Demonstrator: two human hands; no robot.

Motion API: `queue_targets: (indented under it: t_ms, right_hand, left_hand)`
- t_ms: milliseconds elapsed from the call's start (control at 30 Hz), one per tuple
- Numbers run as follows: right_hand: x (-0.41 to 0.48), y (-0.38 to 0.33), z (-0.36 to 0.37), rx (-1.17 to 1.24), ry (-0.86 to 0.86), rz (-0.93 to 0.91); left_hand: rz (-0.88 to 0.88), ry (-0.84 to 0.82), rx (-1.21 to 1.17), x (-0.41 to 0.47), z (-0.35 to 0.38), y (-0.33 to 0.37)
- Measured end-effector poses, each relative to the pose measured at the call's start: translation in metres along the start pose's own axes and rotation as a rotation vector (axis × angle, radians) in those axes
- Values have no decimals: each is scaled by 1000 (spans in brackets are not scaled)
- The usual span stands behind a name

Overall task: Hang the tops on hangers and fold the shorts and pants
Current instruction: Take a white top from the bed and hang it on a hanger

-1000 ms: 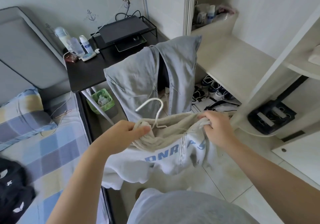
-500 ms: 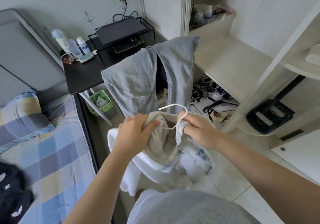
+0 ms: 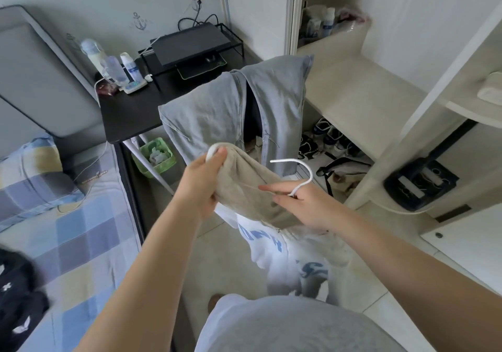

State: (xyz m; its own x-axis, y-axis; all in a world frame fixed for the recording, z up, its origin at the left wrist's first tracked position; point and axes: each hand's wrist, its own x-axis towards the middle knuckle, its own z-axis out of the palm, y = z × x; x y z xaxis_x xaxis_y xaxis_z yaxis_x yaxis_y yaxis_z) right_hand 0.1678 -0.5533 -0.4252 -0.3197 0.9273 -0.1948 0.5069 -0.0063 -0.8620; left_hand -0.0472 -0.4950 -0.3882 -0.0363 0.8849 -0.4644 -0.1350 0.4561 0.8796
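A white hoodie (image 3: 274, 251) with blue lettering and a beige hood lining hangs in mid-air on a white hanger (image 3: 304, 172). My left hand (image 3: 202, 185) grips the hood's upper left edge together with the hanger's end. My right hand (image 3: 304, 204) holds the neck of the hanger's hook between its fingers, the index finger stretched across the beige lining. Grey pants (image 3: 217, 112) are draped over a chair back just behind the hoodie.
A black desk (image 3: 130, 115) with bottles and a laptop stand sits behind. The bed (image 3: 76, 229) with a checked sheet and a black garment (image 3: 16, 297) lies left. Open wardrobe shelves (image 3: 361, 101), shoes and a green bin (image 3: 154, 156) stand around the tiled floor.
My hands have spread apart: the left lifted the hood's edge up and left, the right moved right to the hook. The hoodie now hangs lower and stretched out.
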Motion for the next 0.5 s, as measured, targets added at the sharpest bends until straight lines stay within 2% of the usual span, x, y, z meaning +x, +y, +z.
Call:
queue_targets:
  t_ms: [100,167,267,367,433,500]
  right_hand:
    - [2,8,-4,-280,-105,88]
    - [3,6,-2,-393,-157,111]
    - [5,-5,-2,-284,-57,39]
    - [8,-20,-6,-93,52,-43]
    - [6,-28,-7,42,75,-57]
    - [4,-30,-7,57,85,-52]
  left_hand:
    - [108,22,68,2,-12,28]
    - [189,-55,185,-1,-16,45]
    - [249,-200,379,-8,-6,55]
    - [236,-239,569,-12,12,44]
    - [200,-252,617,-13,19,32]
    - [196,-309,602,-13,19,21]
